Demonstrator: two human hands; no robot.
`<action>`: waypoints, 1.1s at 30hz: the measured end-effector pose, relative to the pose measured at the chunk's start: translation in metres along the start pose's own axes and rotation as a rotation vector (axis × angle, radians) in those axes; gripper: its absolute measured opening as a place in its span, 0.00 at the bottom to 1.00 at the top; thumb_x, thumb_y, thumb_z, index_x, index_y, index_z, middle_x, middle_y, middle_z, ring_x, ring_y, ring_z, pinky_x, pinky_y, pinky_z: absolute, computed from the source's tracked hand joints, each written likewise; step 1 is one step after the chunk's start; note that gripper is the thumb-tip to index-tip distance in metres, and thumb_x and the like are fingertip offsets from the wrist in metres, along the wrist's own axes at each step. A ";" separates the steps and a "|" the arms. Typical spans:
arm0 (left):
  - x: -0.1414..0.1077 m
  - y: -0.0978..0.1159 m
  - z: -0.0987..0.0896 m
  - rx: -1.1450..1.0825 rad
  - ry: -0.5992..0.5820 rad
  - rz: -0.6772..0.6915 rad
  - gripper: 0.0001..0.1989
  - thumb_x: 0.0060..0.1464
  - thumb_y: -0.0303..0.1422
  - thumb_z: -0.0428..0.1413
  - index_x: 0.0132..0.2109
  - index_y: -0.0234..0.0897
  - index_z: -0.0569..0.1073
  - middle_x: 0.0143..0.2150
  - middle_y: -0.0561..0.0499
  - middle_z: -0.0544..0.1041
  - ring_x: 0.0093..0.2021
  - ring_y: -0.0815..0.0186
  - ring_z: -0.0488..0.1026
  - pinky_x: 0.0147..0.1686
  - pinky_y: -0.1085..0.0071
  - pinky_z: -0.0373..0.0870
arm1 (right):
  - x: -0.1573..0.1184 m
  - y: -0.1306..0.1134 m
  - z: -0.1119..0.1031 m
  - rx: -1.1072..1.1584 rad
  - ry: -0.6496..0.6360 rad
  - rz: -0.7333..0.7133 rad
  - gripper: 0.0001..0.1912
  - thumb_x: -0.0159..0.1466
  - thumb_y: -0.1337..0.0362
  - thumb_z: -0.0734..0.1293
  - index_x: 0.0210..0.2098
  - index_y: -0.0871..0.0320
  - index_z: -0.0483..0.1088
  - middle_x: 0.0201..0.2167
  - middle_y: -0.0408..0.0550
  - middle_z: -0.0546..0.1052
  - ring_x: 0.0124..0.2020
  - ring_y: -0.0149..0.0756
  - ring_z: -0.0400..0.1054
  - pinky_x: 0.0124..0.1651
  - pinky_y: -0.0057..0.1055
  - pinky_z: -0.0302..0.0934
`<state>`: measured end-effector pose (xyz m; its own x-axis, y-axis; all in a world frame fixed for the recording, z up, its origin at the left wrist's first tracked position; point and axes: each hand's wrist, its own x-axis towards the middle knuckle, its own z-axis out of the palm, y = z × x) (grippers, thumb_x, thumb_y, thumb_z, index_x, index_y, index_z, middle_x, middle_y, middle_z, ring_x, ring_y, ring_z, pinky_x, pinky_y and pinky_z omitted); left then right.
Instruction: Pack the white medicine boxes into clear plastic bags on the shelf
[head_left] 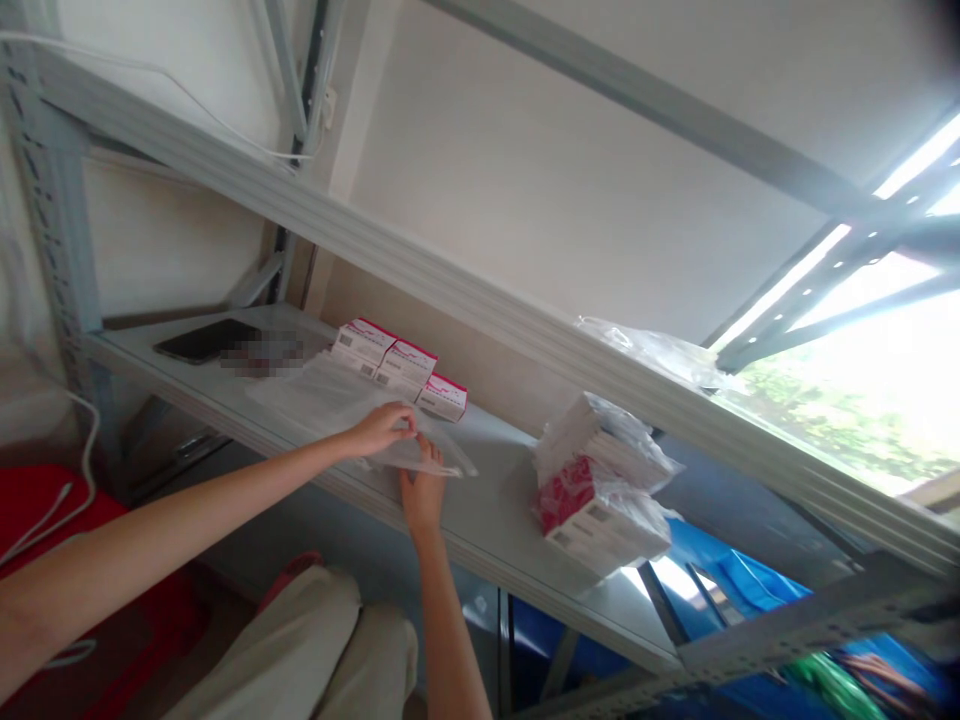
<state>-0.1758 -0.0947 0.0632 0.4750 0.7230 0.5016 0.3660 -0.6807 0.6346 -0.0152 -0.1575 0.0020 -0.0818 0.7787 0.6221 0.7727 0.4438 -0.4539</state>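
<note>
A clear plastic bag lies flat on the grey metal shelf, its end between my hands. My left hand pinches the bag's upper side with curled fingers. Close beside it, my right hand grips the bag near its right end. Just behind the bag stand several small white and pink boxes, some stacked. Farther right on the same shelf, more boxes are wrapped in clear plastic.
A dark phone rests at the shelf's left end. The upper shelf's beam crosses above my hands, with clear plastic on that shelf. A red seat is at lower left; blue material is at lower right.
</note>
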 end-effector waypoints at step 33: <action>-0.038 0.058 0.000 0.462 -0.324 0.733 0.11 0.56 0.20 0.52 0.37 0.41 0.75 0.38 0.49 0.79 0.44 0.65 0.75 0.63 0.66 0.59 | -0.036 -0.021 -0.115 -0.229 -0.630 0.007 0.19 0.66 0.63 0.64 0.57 0.53 0.69 0.60 0.49 0.70 0.63 0.46 0.60 0.66 0.53 0.50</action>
<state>-0.1725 -0.1616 0.0810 0.8889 0.0720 0.4524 0.1353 -0.9848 -0.1092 0.0439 -0.2458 0.0628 -0.3747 0.9220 0.0971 0.8828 0.3868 -0.2664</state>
